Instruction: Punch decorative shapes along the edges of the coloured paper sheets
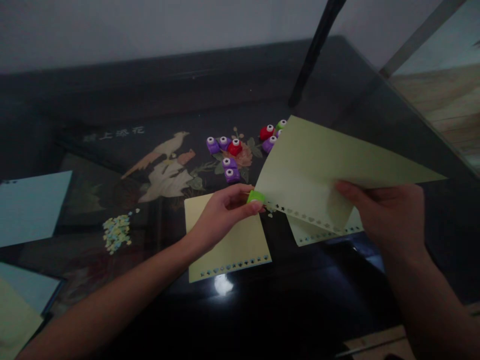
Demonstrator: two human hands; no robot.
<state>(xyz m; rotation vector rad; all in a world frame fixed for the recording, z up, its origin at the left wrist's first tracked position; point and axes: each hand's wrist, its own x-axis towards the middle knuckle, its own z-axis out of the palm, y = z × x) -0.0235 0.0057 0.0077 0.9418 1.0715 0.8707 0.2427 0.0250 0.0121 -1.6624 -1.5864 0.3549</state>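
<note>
My left hand (228,210) grips a small green craft punch (256,196), thumb on top, at the near left corner of a pale yellow-green sheet of paper (311,160). That sheet is lifted and tilted, with a row of punched shapes along its lower edge. My right hand (393,220) pinches the sheet on its right side, thumb on the upper face and the other fingers mostly hidden. Beneath my left hand lies a yellow sheet (240,245) with punched shapes along its near edge. Another punched sheet (303,236) lies partly hidden under the raised one.
Several purple punches (231,174) and a red punch (235,146) stand mid-table. Behind the raised paper is another group with a red punch (267,132). A pile of paper cut-outs (117,232) and a blue sheet (33,207) lie left. A black pole (315,52) rises at the back.
</note>
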